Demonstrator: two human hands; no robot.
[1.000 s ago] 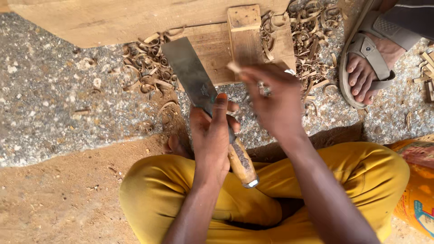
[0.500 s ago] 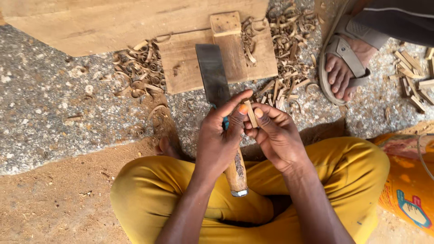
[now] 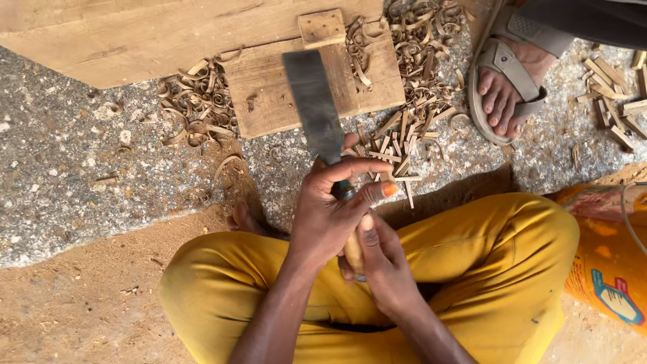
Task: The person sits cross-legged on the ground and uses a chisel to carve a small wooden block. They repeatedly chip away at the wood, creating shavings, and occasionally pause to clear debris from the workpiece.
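Note:
A broad dark knife blade point(image 3: 313, 101) points away from me over a small wooden board point(image 3: 269, 94). My left hand point(image 3: 327, 216) is wrapped around the knife where the blade meets the handle, thumb stretched out to the right. Beneath it, my right hand point(image 3: 384, 269) grips the pale wooden handle point(image 3: 352, 253) over my lap. Short split sticks point(image 3: 387, 145) lie on the ground just right of the blade. A square wooden block point(image 3: 321, 28) sits at the board's far edge.
Curled wood shavings point(image 3: 418, 40) are heaped around the board, and a large plank point(image 3: 135, 34) lies at the top left. Another person's sandalled foot point(image 3: 505, 87) rests at the top right beside wood offcuts point(image 3: 620, 94). An orange bag point(image 3: 606, 269) lies at my right knee.
My right hand held a thin stick against the blade; now the stick is out of it and the hand has dropped onto the handle. Both hands have drawn back toward my lap.

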